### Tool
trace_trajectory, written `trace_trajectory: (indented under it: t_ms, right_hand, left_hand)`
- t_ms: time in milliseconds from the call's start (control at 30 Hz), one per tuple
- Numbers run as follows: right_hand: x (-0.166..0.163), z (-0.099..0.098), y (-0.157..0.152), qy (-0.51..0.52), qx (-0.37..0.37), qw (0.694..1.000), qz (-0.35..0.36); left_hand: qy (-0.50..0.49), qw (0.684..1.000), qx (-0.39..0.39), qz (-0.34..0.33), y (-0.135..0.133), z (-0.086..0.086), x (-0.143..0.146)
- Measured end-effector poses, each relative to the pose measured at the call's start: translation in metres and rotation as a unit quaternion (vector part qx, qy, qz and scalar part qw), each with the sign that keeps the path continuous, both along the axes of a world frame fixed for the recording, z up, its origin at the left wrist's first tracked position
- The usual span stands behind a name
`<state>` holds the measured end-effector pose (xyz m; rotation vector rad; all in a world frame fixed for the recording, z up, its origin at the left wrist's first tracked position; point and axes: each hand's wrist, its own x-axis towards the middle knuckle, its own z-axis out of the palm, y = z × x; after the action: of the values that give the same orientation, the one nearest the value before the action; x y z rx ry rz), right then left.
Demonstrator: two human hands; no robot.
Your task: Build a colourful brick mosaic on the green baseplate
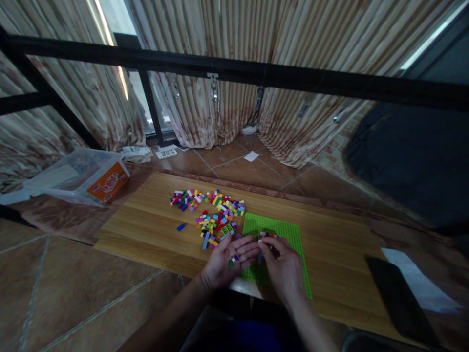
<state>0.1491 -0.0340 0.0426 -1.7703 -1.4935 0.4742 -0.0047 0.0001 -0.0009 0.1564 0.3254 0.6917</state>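
Note:
Palm up, my left hand (223,261) holds several small toy bricks (233,259), green, white and purple among them, with its fingers stretched toward the right. Beside its fingertips, my right hand (284,266) is closed in a pinch; what lies between thumb and fingers is too small to make out. Under both hands is a green studded baseplate (293,232). Some multicoloured bricks (269,234) show on it behind my right fingers, which partly hide them. To the left of the plate, a loose pile of coloured bricks (225,205) spreads over the wooden board.
A single blue brick (181,227) lies apart on the wooden board (142,225). At left stands a clear plastic box (73,168) with an orange label. A dark flat object (399,293) and white paper (421,281) lie at right. A black bar (234,66) crosses before curtains.

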Motion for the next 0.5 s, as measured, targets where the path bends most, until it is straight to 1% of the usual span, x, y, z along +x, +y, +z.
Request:
trace_trajectory:
  t_ms: [67,133,367,500]
  right_hand:
    - [0.013,-0.001,0.004,-0.009,-0.004,1.0,-0.01]
    - [0.019,-0.004,0.008,-0.029,-0.009,1.0,-0.004]
    - [0.017,-0.017,0.018,-0.091,0.003,0.996,0.019]
    - [0.018,-0.02,0.02,-0.111,0.004,0.994,0.021]
  left_hand:
    - [0.004,1.0,0.003,-0.001,0.0,0.0,0.0]
    - [0.007,1.0,0.007,0.002,-0.001,0.001,0.0]
    - [0.008,1.0,0.006,0.002,-0.002,0.001,0.0]
    - [0.008,1.0,0.012,-0.001,-0.001,0.0,0.0]
